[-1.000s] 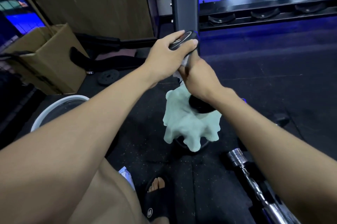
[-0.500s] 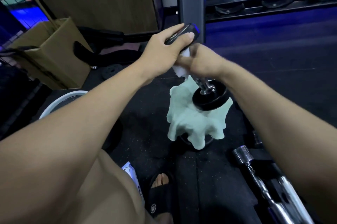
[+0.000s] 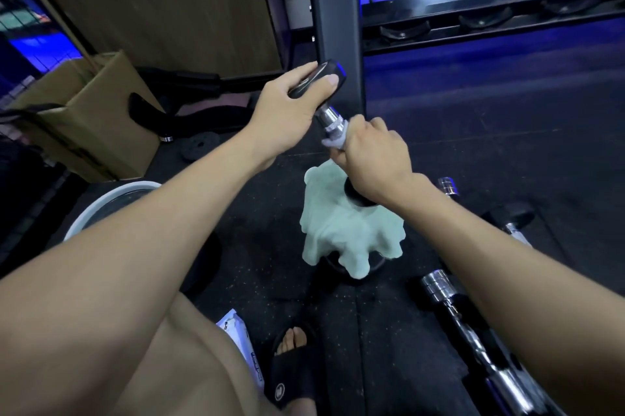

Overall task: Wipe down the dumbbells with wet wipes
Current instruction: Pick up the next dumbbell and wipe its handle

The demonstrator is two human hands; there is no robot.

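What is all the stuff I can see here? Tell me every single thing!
dumbbell in hands: 1, black ends with shiny bar, held up in the middle
wipe: 1, white, wrapped round the bar under the right hand
cloth: 1, pale green, draped over something dark on the floor
dumbbells on floor: at least 2, shiny bars with dark ends, lower right
wipes packet: 1, white, by the knee
box: 1, brown cardboard, left
bucket: 1, white rim, lower left
rack: 1, black, top right
sandal: 1, black, on the foot at the bottom
left hand: grips the dumbbell's top end
right hand: grips the wipe round the bar
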